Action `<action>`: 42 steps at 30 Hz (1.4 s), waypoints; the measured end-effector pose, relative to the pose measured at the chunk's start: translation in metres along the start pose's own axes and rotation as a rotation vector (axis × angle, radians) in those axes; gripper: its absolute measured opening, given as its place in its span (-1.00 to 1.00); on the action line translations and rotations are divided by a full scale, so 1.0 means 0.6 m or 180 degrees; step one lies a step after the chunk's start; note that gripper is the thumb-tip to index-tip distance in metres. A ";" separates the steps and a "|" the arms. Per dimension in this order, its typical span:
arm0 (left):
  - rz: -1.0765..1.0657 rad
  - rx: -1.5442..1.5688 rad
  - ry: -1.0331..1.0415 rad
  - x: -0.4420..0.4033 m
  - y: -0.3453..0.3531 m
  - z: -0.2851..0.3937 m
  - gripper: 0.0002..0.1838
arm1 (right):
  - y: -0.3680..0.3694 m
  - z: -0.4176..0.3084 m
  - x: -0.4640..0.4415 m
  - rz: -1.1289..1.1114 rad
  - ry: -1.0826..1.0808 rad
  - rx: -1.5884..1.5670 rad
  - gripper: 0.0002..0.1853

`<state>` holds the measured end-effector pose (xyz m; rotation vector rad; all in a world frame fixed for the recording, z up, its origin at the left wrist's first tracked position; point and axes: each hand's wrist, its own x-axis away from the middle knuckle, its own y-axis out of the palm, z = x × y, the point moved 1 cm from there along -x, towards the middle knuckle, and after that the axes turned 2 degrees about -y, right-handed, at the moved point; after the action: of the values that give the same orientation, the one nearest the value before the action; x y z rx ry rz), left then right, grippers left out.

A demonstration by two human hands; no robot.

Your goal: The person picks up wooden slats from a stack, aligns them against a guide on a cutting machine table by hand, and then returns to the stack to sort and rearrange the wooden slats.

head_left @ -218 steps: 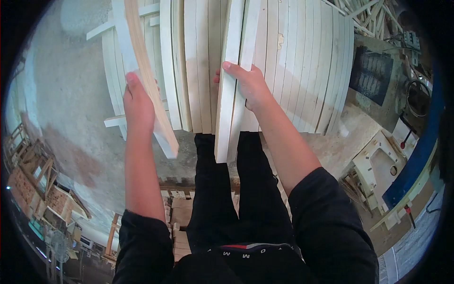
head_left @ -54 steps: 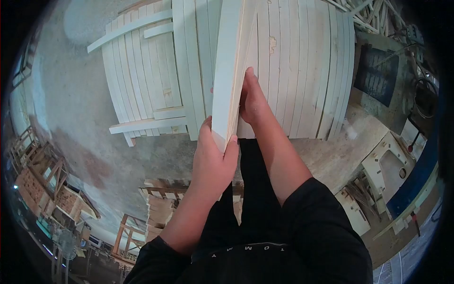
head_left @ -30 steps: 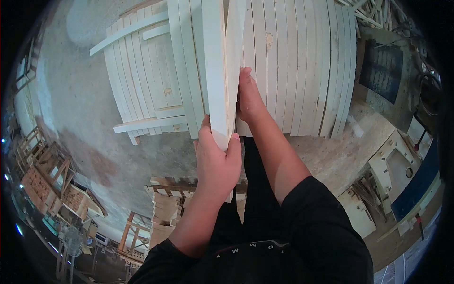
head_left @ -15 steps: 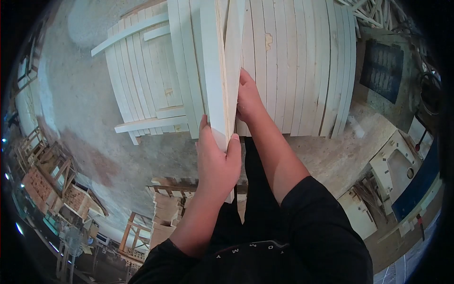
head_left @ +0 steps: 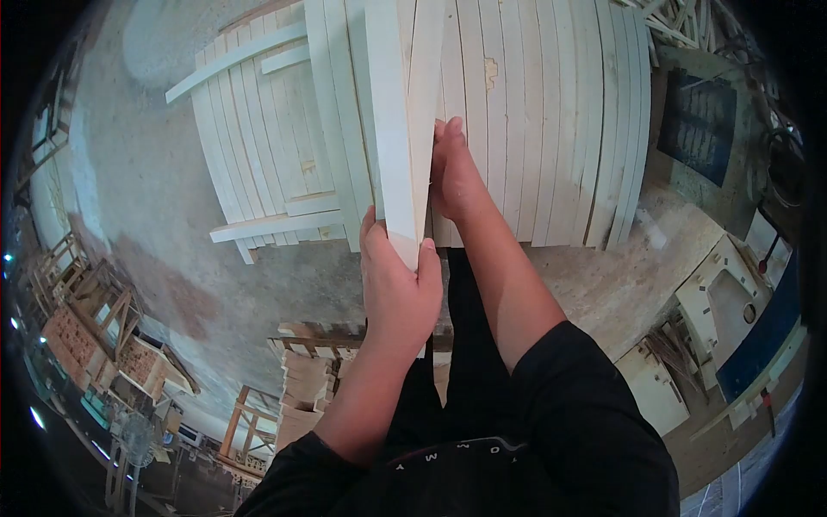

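Long pale wooden strips [head_left: 394,138] run away from me over the stacked boards, pressed side by side and meeting near my body. My left hand [head_left: 401,280] is closed around their near end, thumb on the right and fingers on the left. Beside their right face is my right hand [head_left: 454,177], its thumb raised and its visible fingers stretched forward. Its palm side is against or very close to the wood; part of the fingers is hidden. Below lies a broad stack of pale boards [head_left: 543,129], laid edge to edge.
Loose short strips [head_left: 276,226] lie across the left boards. Concrete floor [head_left: 172,198] surrounds the stack. Cut wood pieces [head_left: 303,379] stand close to my legs at the left. A pale panel with a cutout [head_left: 719,289] and a dark mat [head_left: 698,127] are at the right.
My right hand has loosened, with its thumb lifted and fingers straighter. The held strips have turned slightly, so the layered edge between them shows less. My left hand keeps its grip.
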<state>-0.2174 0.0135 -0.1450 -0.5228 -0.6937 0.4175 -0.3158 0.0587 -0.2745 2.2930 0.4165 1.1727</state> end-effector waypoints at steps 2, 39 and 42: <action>0.0024 0.0008 0.0044 0.000 0.001 -0.002 -0.45 | -0.008 0.004 -0.001 -0.0015 0.0036 -0.0049 -0.34; -0.1479 0.2074 -0.0643 -0.036 -0.033 -0.008 -0.07 | 0.027 -0.047 0.074 -0.0241 -0.0045 0.0327 -0.10; -0.1583 0.1664 -0.0202 -0.012 -0.043 -0.012 -0.03 | 0.034 -0.062 0.102 -0.0382 0.0120 0.0080 -0.12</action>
<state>-0.2128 -0.0129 -0.1384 0.1614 -0.7148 0.1337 -0.3103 0.0836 -0.2045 2.2366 0.5778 1.1588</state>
